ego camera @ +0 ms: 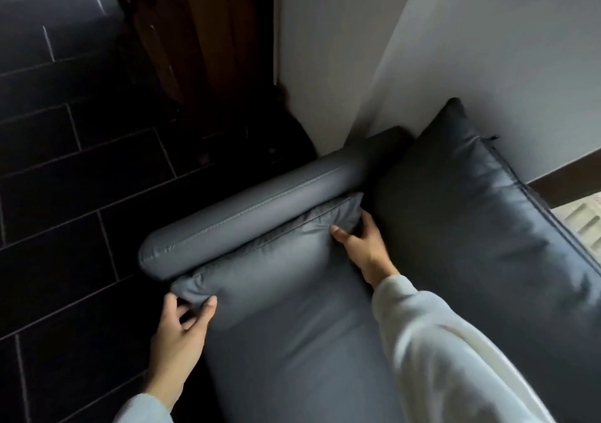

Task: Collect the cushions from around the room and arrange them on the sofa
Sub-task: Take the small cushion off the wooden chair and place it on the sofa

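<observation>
— Slate-grey leather-look covering on everything under my hands. State the position of the cushion (279, 279).

— It lies between my two hands, its long edge pressed against the sofa's padded armrest (247, 214), which runs just beyond my fingers. My left hand (182, 331) pinches the near corner, thumb on top and fingers curled under. My right hand (361, 247) is closed on the far corner, thumb on the face, fingers hidden behind the fabric.

— Surface beneath?

— Seat of the sofa (292, 374), same grey, smooth with shallow creases. To the right of my right hand a larger back cushion (471, 214) leans against the wall (455, 48).

— Room?

— Left of my left hand, dark rectangular floor tiles (65, 162) with pale grout. Beyond the armrest, a brown wooden panel (201, 32) meets the white wall. Both sleeves (448, 341) are pale.
</observation>
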A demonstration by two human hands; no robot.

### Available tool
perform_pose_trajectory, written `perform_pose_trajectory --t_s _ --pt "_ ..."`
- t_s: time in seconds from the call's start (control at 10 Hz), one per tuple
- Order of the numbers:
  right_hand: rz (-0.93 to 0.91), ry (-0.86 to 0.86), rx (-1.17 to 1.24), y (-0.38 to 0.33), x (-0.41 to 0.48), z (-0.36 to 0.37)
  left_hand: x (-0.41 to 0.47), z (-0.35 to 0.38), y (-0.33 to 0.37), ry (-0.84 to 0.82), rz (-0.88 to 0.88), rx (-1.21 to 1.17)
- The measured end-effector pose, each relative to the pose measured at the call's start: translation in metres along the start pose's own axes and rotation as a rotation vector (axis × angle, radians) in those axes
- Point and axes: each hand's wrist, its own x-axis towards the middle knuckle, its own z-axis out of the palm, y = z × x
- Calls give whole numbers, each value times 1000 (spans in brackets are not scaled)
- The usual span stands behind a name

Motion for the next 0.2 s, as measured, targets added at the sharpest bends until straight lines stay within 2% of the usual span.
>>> perform_pose_trajectory --t_s 0.1,0.2 --pt "128 22 -234 -12 -13 -3 3 3 13 -41 -144 381" --pt "194 48 -249 -29 -50 -15 -10 -3 40 -237 -203 667"
